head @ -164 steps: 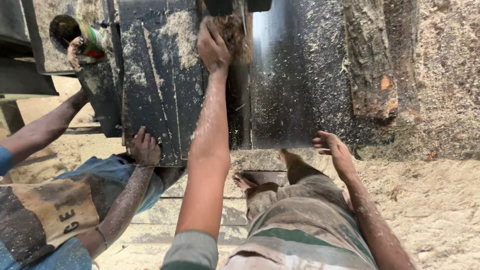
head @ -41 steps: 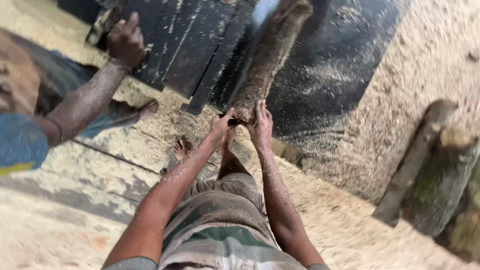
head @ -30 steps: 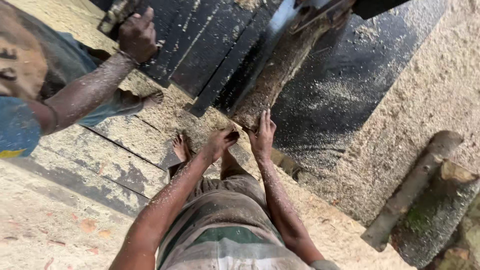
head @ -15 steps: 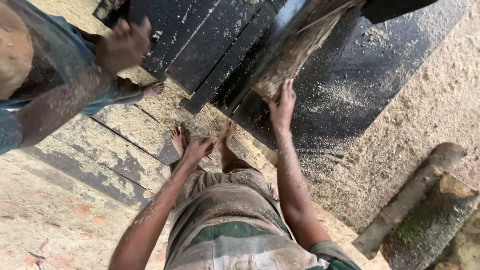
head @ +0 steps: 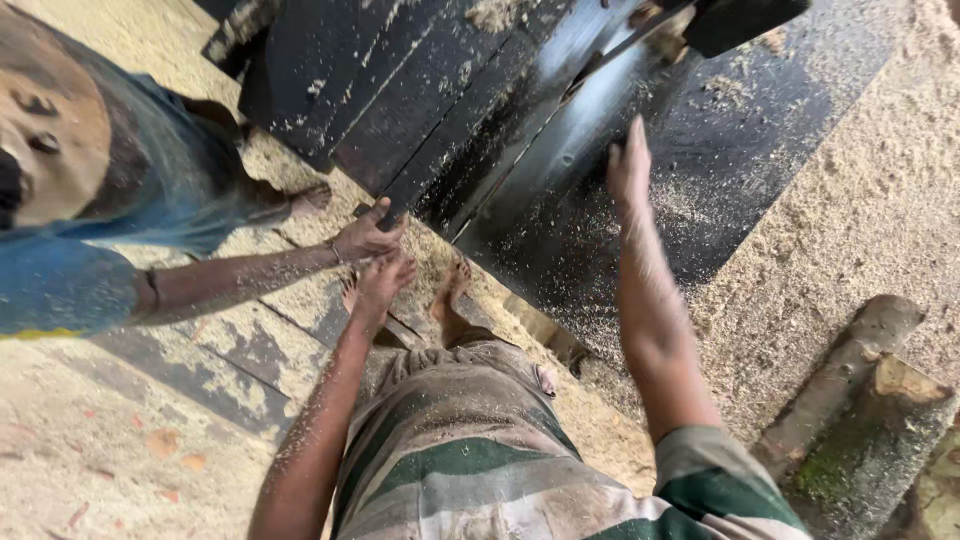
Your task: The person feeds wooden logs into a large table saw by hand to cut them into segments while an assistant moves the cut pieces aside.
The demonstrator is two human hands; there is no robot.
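Note:
My right hand (head: 630,165) is stretched out flat over the dark, sawdust-strewn metal saw table (head: 760,180), fingers straight and holding nothing. The end of a rough log (head: 660,30) shows at the table's far end, apart from that hand, under a dark machine part (head: 745,18). My left hand (head: 385,280) hangs at the table's near corner with loose fingers, empty. It is almost touching a co-worker's hand (head: 365,235), which rests on the table's edge. My bare feet (head: 450,295) stand on the sawdust below.
A co-worker in a blue shirt (head: 70,290) stands at the left, one bare foot (head: 305,200) by the table. Two cut logs (head: 860,400) lie on the sawdust floor at the lower right. Dark floor plates (head: 200,370) run under my left arm.
Both my hands have come off the log's end; the left dropped to the table corner, the right stayed raised over the table. The log slid farther away. The co-worker's hand came down to the table edge.

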